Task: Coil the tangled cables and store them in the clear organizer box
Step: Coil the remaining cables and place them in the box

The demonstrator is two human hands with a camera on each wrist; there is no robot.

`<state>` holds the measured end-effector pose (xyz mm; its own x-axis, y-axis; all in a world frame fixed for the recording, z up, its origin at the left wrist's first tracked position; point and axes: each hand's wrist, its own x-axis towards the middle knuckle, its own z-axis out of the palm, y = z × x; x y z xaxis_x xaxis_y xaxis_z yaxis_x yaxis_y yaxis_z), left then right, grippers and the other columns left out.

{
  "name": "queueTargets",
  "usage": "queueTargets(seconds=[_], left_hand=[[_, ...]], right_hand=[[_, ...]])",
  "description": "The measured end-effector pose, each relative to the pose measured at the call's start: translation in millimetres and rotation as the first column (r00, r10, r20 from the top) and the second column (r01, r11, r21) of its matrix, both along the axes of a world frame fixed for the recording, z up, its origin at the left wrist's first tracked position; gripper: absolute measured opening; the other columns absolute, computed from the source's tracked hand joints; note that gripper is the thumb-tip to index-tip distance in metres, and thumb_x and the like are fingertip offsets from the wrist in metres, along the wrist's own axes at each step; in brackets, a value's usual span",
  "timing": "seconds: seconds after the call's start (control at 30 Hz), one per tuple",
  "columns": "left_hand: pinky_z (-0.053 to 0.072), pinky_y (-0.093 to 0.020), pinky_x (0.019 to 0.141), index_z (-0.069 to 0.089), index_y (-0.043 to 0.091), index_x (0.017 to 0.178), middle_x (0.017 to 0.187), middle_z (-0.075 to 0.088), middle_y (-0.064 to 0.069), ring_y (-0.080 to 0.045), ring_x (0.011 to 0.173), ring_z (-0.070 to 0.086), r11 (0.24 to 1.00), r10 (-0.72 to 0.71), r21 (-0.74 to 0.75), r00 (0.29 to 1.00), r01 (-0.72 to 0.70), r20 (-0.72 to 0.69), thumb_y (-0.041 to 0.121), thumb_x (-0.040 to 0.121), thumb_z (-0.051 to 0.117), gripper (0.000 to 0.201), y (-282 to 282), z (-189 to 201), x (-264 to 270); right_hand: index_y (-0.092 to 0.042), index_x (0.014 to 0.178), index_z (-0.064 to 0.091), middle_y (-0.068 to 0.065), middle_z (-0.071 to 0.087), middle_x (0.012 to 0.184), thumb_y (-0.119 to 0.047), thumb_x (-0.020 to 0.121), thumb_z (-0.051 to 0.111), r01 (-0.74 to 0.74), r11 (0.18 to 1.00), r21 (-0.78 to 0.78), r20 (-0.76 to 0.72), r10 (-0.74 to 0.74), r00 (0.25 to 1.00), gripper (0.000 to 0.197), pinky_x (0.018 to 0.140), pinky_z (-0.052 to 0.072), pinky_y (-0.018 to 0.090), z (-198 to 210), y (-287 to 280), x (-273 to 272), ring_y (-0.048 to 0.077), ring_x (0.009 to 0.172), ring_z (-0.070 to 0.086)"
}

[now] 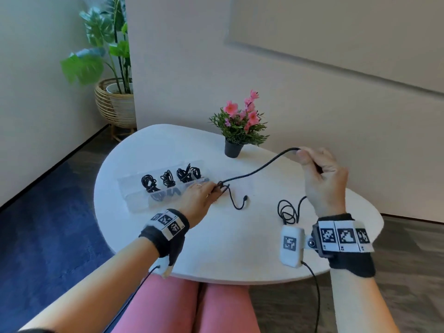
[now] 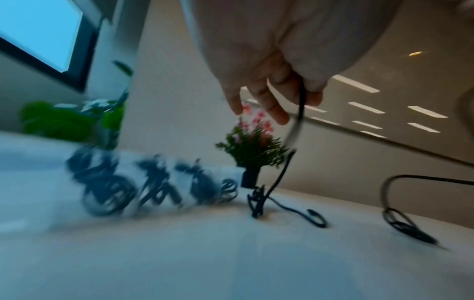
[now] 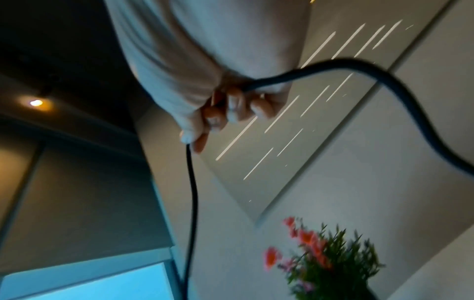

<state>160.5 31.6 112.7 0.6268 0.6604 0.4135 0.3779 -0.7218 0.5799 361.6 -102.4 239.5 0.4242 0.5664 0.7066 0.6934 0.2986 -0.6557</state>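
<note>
organizer box on table at left, flower pot behind, loose cable right of box

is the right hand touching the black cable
Touching. The right wrist view shows the right hand with fingers curled round the black cable; the head view agrees.

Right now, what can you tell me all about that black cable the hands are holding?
The black cable is thin, round and rubbery-looking. The right hand grips one part raised above the white table; the left hand pinches a small tangle low down. One plug end lies curled on the table, and more loops lie near the right wrist.
</note>
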Motion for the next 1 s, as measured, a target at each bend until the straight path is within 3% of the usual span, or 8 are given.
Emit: queueTargets(seconds=[0.1, 0.17, 0.27, 0.37, 0.5, 0.67, 0.83, 1.0], left_hand=[[0.046, -0.031, 0.077, 0.063, 0.003, 0.102, 0.099, 0.068, -0.012, -0.030, 0.090, 0.062, 0.994, 0.060, -0.094, 0.998, -0.062, -0.024, 0.018, 0.095, 0.049, 0.021, 5.2, -9.1, -6.5], [0.040, -0.023, 0.074, 0.064, 0.002, 0.105, 0.101, 0.067, -0.013, -0.029, 0.092, 0.062, 0.994, 0.042, -0.102, 0.998, -0.046, -0.047, 0.014, 0.095, 0.049, 0.022, 3.6, -3.6, -6.7], [0.043, -0.020, 0.076, 0.068, 0.006, 0.105, 0.095, 0.067, -0.011, -0.023, 0.087, 0.062, 0.998, 0.022, -0.066, 0.997, -0.018, 0.067, 0.013, 0.094, 0.051, 0.021, 2.2, 14.5, -1.8], [0.042, -0.022, 0.070, 0.072, 0.010, 0.102, 0.081, 0.066, -0.005, -0.017, 0.073, 0.056, 0.996, -0.043, 0.078, 0.989, 0.033, 0.139, 0.013, 0.089, 0.059, 0.018, -7.9, 45.1, 10.6], [0.037, -0.004, 0.069, 0.074, 0.015, 0.095, 0.076, 0.063, 0.010, -0.005, 0.069, 0.056, 0.993, -0.063, 0.110, 0.970, 0.038, 0.234, 0.019, 0.086, 0.065, 0.014, -19.6, 85.1, 26.2], [0.039, -0.002, 0.065, 0.068, 0.010, 0.091, 0.072, 0.065, 0.003, -0.009, 0.065, 0.060, 0.999, -0.024, 0.031, 0.971, 0.017, 0.239, 0.016, 0.090, 0.059, 0.011, -17.8, 98.8, 27.0], [0.041, -0.021, 0.069, 0.061, 0.001, 0.089, 0.081, 0.064, -0.010, -0.020, 0.072, 0.057, 0.995, -0.087, 0.068, 0.976, 0.075, 0.197, 0.006, 0.092, 0.050, 0.012, -22.4, 84.9, 23.0], [0.041, -0.020, 0.063, 0.058, 0.004, 0.090, 0.082, 0.059, -0.006, -0.021, 0.074, 0.056, 0.985, -0.037, -0.169, 0.995, 0.020, -0.097, 0.009, 0.096, 0.042, 0.018, -11.0, 31.1, -6.4]], right_hand=[[-0.014, 0.101, 0.067, -0.020, 0.066, 0.074, -0.015, 0.090, 0.061, 0.196, 0.979, 0.057, -0.045, -0.193, 0.980, 0.013, 0.088, 0.028, -0.002, -2.2, -7.6, 31.4, 0.001, 0.074, 0.051], [-0.008, 0.103, 0.069, -0.007, 0.067, 0.085, -0.017, 0.091, 0.060, 0.281, 0.959, -0.045, 0.003, -0.281, 0.960, 0.018, 0.089, 0.029, -0.001, -7.6, -11.6, 47.0, 0.008, 0.079, 0.055], [-0.016, 0.117, 0.066, 0.008, 0.057, 0.108, -0.029, 0.090, 0.058, 0.538, 0.774, -0.333, 0.302, -0.453, 0.839, 0.031, 0.090, 0.038, 0.035, -17.1, -15.2, 60.4, 0.029, 0.104, 0.051], [-0.016, 0.130, 0.055, 0.002, 0.052, 0.132, -0.036, 0.093, 0.053, 0.352, 0.844, -0.405, 0.417, -0.172, 0.892, 0.043, 0.101, 0.035, 0.041, -14.5, -11.2, 28.8, 0.023, 0.124, 0.042], [-0.011, 0.130, 0.053, 0.003, 0.058, 0.128, -0.024, 0.099, 0.043, 0.036, 0.840, -0.541, 0.296, 0.150, 0.943, 0.035, 0.098, 0.032, 0.020, -13.9, 6.9, -28.7, 0.012, 0.120, 0.049], [-0.007, 0.085, 0.065, -0.013, 0.044, 0.055, -0.015, 0.097, 0.047, 0.069, 0.908, -0.413, 0.257, 0.043, 0.965, 0.023, 0.050, 0.030, 0.011, 4.2, 16.9, -32.7, -0.007, 0.051, 0.047], [-0.007, 0.085, 0.068, 0.002, 0.066, 0.084, -0.011, 0.094, 0.051, 0.075, 0.963, -0.257, 0.363, 0.025, 0.931, 0.020, 0.067, 0.037, 0.021, 16.5, 25.7, -33.6, 0.012, 0.076, 0.055], [-0.005, 0.090, 0.067, 0.003, 0.063, 0.089, -0.017, 0.095, 0.046, 0.268, 0.959, 0.091, 0.081, -0.275, 0.958, 0.025, 0.072, 0.037, 0.015, 45.3, 14.3, 6.9, 0.005, 0.077, 0.052]])
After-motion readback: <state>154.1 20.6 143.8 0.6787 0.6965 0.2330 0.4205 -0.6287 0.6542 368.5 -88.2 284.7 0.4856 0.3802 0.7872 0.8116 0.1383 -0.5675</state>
